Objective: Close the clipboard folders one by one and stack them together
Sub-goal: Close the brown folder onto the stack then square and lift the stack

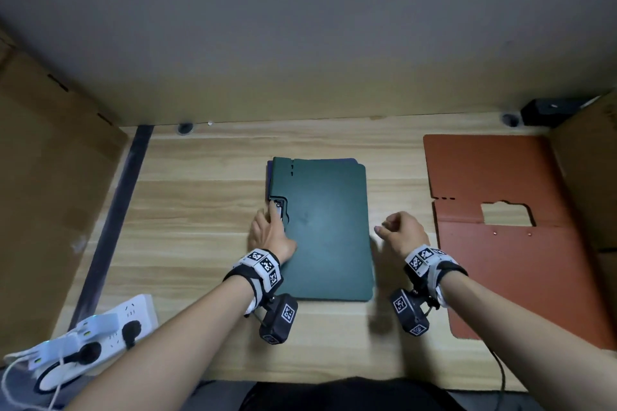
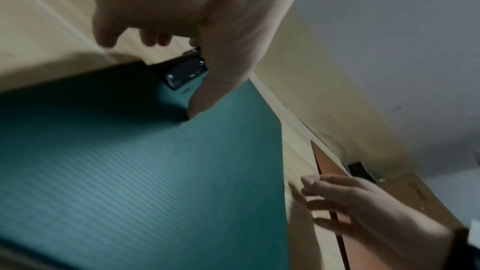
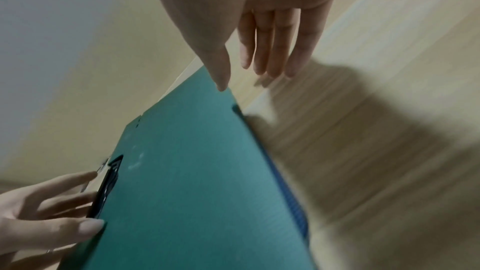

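Observation:
A closed dark green folder [image 1: 327,227] [image 2: 130,171] [image 3: 194,171] lies at the middle of the wooden desk, on top of a blue folder [image 1: 268,177] [image 3: 293,202] of which only edges show. My left hand [image 1: 270,233] [image 2: 182,7] [image 3: 39,213] rests at the green folder's left edge, fingers beside the black clip [image 1: 278,208] [image 2: 185,73] [image 3: 106,190], thumb pressing the cover. My right hand [image 1: 400,230] [image 3: 259,28] [image 2: 350,202] hovers just right of the folder, fingers relaxed, holding nothing. An orange-brown folder [image 1: 517,260] [image 2: 330,161] lies open at the right.
Cardboard boxes stand at the left [image 1: 50,177] and the far right [image 1: 587,170]. A white power strip [image 1: 100,334] with plugs sits at the front left corner. A black device [image 1: 547,110] sits at the back right by the wall.

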Available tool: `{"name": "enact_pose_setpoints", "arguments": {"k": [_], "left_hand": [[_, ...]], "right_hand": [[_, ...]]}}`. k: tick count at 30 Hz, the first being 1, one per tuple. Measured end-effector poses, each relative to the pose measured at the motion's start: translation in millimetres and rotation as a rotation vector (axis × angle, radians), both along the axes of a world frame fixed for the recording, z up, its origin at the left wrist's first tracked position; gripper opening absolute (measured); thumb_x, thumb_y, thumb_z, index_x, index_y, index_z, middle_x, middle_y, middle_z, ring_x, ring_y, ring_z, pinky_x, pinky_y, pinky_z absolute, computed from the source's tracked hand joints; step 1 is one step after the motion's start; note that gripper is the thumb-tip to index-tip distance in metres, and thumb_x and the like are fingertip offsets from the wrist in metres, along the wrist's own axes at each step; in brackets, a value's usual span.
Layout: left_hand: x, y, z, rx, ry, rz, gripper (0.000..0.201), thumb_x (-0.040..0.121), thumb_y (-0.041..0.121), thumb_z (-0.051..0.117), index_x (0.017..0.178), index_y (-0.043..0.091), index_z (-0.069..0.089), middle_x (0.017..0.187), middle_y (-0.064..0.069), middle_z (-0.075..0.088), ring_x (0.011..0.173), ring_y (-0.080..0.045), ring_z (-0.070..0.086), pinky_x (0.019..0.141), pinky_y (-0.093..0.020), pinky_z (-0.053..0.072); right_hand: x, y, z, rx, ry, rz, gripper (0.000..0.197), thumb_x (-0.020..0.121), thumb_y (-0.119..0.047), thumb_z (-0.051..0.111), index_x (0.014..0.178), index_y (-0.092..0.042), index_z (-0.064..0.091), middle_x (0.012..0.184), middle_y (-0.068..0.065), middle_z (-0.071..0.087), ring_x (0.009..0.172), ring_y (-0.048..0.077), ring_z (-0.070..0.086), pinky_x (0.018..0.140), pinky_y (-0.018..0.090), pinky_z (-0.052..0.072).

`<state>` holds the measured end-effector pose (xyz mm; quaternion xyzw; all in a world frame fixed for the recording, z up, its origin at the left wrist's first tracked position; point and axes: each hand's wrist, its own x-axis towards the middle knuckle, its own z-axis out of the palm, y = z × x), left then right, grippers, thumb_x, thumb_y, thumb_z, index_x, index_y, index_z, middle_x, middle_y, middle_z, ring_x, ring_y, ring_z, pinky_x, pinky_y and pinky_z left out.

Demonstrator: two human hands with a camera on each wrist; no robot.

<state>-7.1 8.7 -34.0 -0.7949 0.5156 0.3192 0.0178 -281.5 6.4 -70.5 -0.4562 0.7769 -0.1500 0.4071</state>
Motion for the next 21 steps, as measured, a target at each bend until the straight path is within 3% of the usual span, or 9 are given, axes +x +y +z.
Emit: {"name": "enact_pose_setpoints", "arguments": {"k": [2, 5, 8, 11, 17, 21], "left_hand": [[-18.3, -3.7, 6.8, -0.099, -0.008, -0.080, 0.100, 0.074, 0.015, 0.068, 0.154, 0.018, 0.008, 0.158, -0.012, 0.014, 0.145, -0.034, 0.017, 0.118, -0.041, 0.024], [-46.6, -7.8, 11.9, -0.136, 0.088, -0.155, 0.090, 0.080, 0.014, 0.064, 0.154, 0.013, 0.013, 0.156, -0.012, 0.022, 0.144, -0.033, 0.020, 0.116, -0.038, 0.023], [-71.8, -6.7, 13.9, -0.102, 0.172, -0.162, 0.085, 0.085, 0.013, 0.061, 0.155, 0.011, 0.014, 0.155, -0.014, 0.029, 0.144, -0.034, 0.023, 0.116, -0.038, 0.022], [-89.2, -1.2, 11.2, -0.072, 0.198, -0.141, 0.079, 0.088, 0.012, 0.058, 0.155, 0.011, 0.017, 0.155, -0.013, 0.032, 0.144, -0.034, 0.024, 0.117, -0.039, 0.023], [-100.8, 15.4, 9.2, -0.031, 0.216, -0.105, 0.072, 0.090, 0.012, 0.057, 0.153, 0.012, 0.022, 0.151, -0.011, 0.040, 0.141, -0.030, 0.031, 0.116, -0.038, 0.028], [-96.3, 21.4, 13.0, -0.032, 0.241, -0.077, 0.071, 0.090, 0.010, 0.058, 0.153, 0.013, 0.024, 0.148, -0.009, 0.045, 0.141, -0.026, 0.036, 0.116, -0.038, 0.030]], "right_hand": [[-29.3, -4.5, 3.4, -0.066, 0.023, -0.038, 0.037, 0.076, -0.032, 0.079, 0.101, -0.018, 0.055, 0.108, 0.004, 0.065, 0.101, 0.022, 0.064, 0.092, 0.038, 0.050], [-76.0, -12.5, 10.8, -0.105, 0.219, -0.113, 0.053, 0.077, -0.033, 0.078, 0.117, -0.008, 0.054, 0.124, 0.013, 0.051, 0.118, 0.031, 0.050, 0.103, 0.043, 0.041], [-114.9, -17.2, 13.8, -0.005, 0.388, -0.155, 0.086, 0.072, -0.048, 0.077, 0.136, -0.005, 0.039, 0.142, 0.019, 0.038, 0.132, 0.036, 0.035, 0.111, 0.047, 0.034], [-130.0, -19.8, 7.8, 0.032, 0.448, -0.164, 0.105, 0.064, -0.060, 0.078, 0.138, -0.001, 0.034, 0.142, 0.022, 0.039, 0.132, 0.039, 0.036, 0.109, 0.048, 0.033], [-121.0, -21.6, -6.5, -0.023, 0.513, -0.151, 0.104, 0.056, -0.059, 0.082, 0.132, -0.003, 0.037, 0.135, 0.023, 0.041, 0.125, 0.039, 0.037, 0.102, 0.048, 0.035], [-116.0, -23.6, -4.2, -0.007, 0.447, -0.163, 0.103, 0.055, -0.050, 0.084, 0.133, -0.005, 0.035, 0.134, 0.024, 0.038, 0.124, 0.040, 0.035, 0.100, 0.051, 0.037]]}}
